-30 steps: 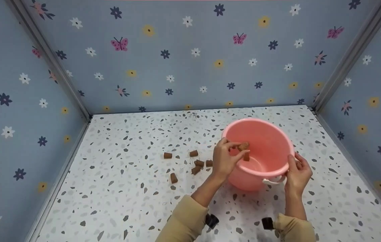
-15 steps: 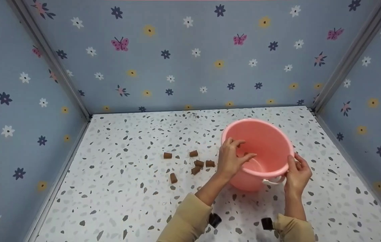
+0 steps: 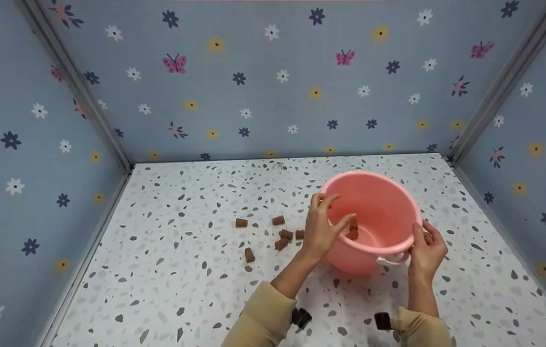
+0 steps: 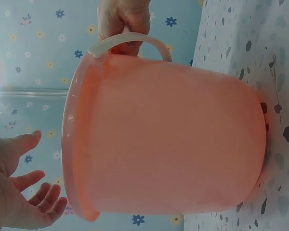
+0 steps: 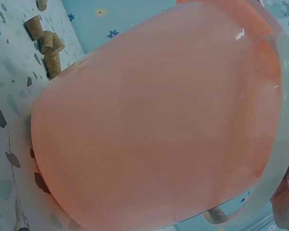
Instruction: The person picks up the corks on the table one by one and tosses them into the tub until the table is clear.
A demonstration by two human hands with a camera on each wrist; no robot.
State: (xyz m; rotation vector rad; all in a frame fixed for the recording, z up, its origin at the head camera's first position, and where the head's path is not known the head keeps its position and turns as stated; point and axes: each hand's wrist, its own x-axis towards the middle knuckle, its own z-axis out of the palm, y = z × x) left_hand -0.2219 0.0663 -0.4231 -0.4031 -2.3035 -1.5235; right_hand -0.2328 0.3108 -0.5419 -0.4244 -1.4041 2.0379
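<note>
A pink bucket [image 3: 386,207] with a whitish handle [image 3: 391,261] stands upright on the speckled table. My left hand [image 3: 320,226] is over its left rim, thumb and fingers spread apart with nothing between them. In the left wrist view the same hand [image 4: 24,187] shows beside the bucket's mouth, fingers loosely extended. My right hand [image 3: 426,248] grips the right side of the rim near the handle. Brown corks [image 3: 352,234] lie inside the bucket, partly hidden by my left thumb and the rim.
Several tapered corks [image 3: 281,244] lie loose to the left of the bucket, some touching one another; one cork [image 3: 249,255] sits nearer the front. Flower-patterned panels [image 3: 273,86] enclose the table [image 3: 181,289] at the back and both sides.
My left hand held a cork over the bucket one second ago, then spread its fingers and let it drop inside. It has since drawn back left. My right hand stays on the rim.
</note>
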